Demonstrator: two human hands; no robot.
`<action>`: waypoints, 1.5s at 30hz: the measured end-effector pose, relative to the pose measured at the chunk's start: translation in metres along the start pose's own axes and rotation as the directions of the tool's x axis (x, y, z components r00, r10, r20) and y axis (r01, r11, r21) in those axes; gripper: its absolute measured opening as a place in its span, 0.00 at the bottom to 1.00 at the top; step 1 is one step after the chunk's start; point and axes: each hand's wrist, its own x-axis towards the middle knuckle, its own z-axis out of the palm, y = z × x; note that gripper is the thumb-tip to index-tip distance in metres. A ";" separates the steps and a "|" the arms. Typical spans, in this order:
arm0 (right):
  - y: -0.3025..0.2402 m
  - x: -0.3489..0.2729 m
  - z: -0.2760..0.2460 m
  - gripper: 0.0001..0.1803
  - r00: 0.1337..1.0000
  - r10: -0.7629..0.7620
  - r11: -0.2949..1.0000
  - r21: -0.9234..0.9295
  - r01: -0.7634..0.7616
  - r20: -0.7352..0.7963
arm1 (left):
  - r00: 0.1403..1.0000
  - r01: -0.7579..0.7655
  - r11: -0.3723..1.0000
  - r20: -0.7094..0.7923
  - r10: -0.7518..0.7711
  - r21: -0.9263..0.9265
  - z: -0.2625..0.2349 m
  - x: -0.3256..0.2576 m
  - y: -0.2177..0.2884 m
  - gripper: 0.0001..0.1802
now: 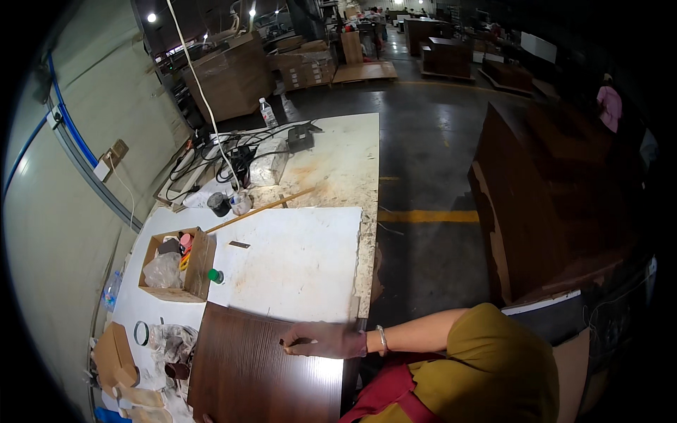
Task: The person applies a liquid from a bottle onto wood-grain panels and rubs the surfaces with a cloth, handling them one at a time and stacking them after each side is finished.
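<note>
A dark brown wood-grain panel (247,366) lies flat on the near end of the workbench. Over it, my right hand (324,340), in a dark reddish glove with a bracelet at the wrist, is closed in a pinch. A small dark piece (284,345) shows at the fingertips, too small to name. Of my left hand (206,419) only a bit of fingertip appears at the panel's lower left edge; the rest is out of the picture.
A wooden box (201,271) with odds and ends stands left, beside a green-capped bottle (216,276). Farther off lie a thin stick (261,209), tangled black cables (240,158) and a clear bottle (267,113). Large dark panels (550,204) are stacked at right; a person (609,106) is beyond.
</note>
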 end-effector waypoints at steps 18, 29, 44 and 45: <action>-0.020 0.033 0.036 0.16 0.954 0.197 0.608 0.735 -0.300 0.226 | 0.568 -0.703 0.710 0.568 0.595 -0.042 0.080 0.004 0.089 0.28; 0.001 0.037 0.028 0.13 0.814 -0.005 0.493 0.709 -0.504 0.581 | 0.346 -0.937 0.303 0.606 0.717 0.177 0.099 -0.015 0.092 0.28; 0.006 0.055 -0.010 0.24 0.666 -0.532 0.803 0.062 0.593 0.523 | 0.415 -0.906 0.393 0.525 0.743 0.158 0.102 -0.021 0.080 0.31; 0.001 0.053 -0.020 0.22 0.773 -0.397 0.902 0.053 0.429 0.495 | 0.437 -0.894 0.402 0.582 0.686 0.198 0.106 -0.019 0.073 0.33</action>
